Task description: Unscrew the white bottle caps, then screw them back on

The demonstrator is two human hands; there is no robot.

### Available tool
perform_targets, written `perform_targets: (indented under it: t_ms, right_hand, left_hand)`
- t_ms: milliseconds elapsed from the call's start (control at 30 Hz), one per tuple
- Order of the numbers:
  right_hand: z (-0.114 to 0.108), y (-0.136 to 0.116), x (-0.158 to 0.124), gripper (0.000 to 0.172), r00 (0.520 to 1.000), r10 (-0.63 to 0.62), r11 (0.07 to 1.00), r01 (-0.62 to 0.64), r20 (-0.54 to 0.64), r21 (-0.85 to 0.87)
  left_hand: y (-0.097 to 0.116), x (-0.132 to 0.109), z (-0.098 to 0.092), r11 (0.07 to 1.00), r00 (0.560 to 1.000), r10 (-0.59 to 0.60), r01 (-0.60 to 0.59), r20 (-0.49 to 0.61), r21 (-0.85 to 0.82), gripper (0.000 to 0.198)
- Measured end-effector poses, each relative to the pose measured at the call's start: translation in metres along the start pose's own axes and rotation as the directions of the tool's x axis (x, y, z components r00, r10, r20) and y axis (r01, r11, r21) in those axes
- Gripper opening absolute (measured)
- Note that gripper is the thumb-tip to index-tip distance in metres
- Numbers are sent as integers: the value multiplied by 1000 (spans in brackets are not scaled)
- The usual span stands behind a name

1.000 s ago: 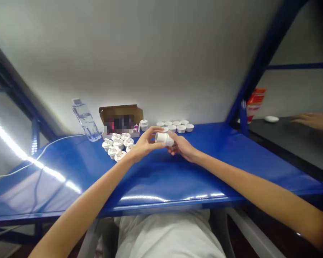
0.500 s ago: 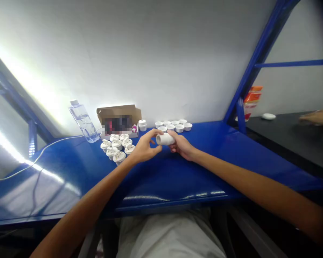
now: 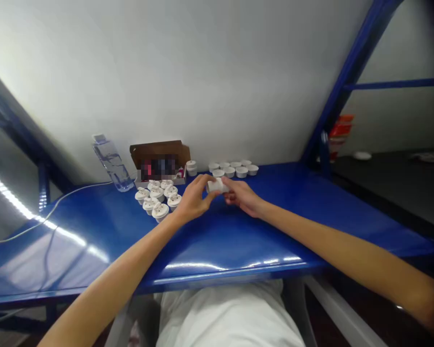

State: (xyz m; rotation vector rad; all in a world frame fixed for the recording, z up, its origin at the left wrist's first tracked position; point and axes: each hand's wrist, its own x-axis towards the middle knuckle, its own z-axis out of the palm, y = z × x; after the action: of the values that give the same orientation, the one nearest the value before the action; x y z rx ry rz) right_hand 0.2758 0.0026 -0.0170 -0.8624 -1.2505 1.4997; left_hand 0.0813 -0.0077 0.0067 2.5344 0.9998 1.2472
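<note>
Between my two hands, above the blue table, is a white plastic cylinder point(image 3: 217, 186) lying on its side. My left hand point(image 3: 194, 198) pinches its left end with thumb and fingers. Round its right end my right hand point(image 3: 243, 196) is closed, fingers curled under. Beside my left hand stand several white round fittings point(image 3: 160, 210) with small holes in their tops. Behind my hands sit several white open cups point(image 3: 241, 171) in two rows. The fingers partly hide the cylinder's ends.
An open cardboard box point(image 3: 160, 147) with blurred contents stands at the wall, a white capped piece point(image 3: 191, 167) beside it. A clear bottle point(image 3: 113, 163) and a white cable point(image 3: 81, 189) are at left. Blue frame posts point(image 3: 332, 101) rise at right, near an orange packet point(image 3: 342, 129).
My left fingers have closed onto the cylinder's open end, which faced me before. The cylinder has shifted slightly left. A hand at the far right is out of view now.
</note>
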Motion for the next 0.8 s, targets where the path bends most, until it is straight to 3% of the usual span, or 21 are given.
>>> perform_targets:
  t_ms: [167, 267, 400, 500, 633, 733, 800]
  right_hand:
    - [3, -7, -3, 43, 999, 47, 995, -46, -12, 85]
    - [4, -8, -4, 43, 997, 69, 995, -67, -20, 75]
    - [1, -2, -2, 45, 998, 36, 997, -39, -55, -65]
    - [-4, 1, 2, 44, 992, -112, 959, 94, -55, -266]
    - [-11, -2, -1, 38, 922, -377, 770, 365, 89, -523]
    - [-10, -9, -11, 33, 836, -481, 546, 521, 264, -656]
    - [-6, -11, -18, 32, 782, -509, 454, 599, 360, -659]
  left_hand:
    - [2, -1, -1, 973, 983, 182, -179, -7, 145, 17]
    - [5, -1, -2, 963, 979, 202, -200, 10, 181, 17]
    - [7, -2, 0, 987, 993, 78, -89, 88, 131, 27]
    - [5, -2, 3, 994, 984, -106, 107, 142, 1, 42]
    - [1, 1, 1, 904, 880, -314, 392, 357, -172, 45]
    - [7, 4, -6, 828, 796, -279, 483, 537, -286, 42]
    - [14, 4, -11, 772, 730, -248, 546, 637, -325, 37]
